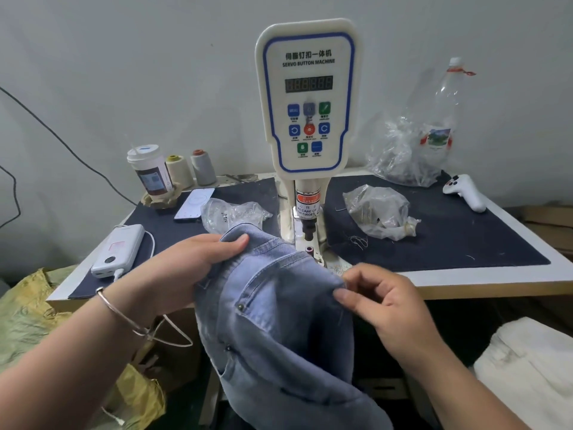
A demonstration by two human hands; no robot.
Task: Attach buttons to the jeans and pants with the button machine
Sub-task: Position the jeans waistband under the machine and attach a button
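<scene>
Head view: blue jeans [279, 311] held just in front of the button machine [307, 119], draping below the worktop [465, 280] edge.
Left hand [192, 268]: fingers grip the waistband.
Right hand [381, 302]: fingers pinch the fabric edge.

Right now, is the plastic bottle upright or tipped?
Upright. The plastic bottle stands by the wall at the table's back right, white cap on top, behind a clear bag.
</scene>
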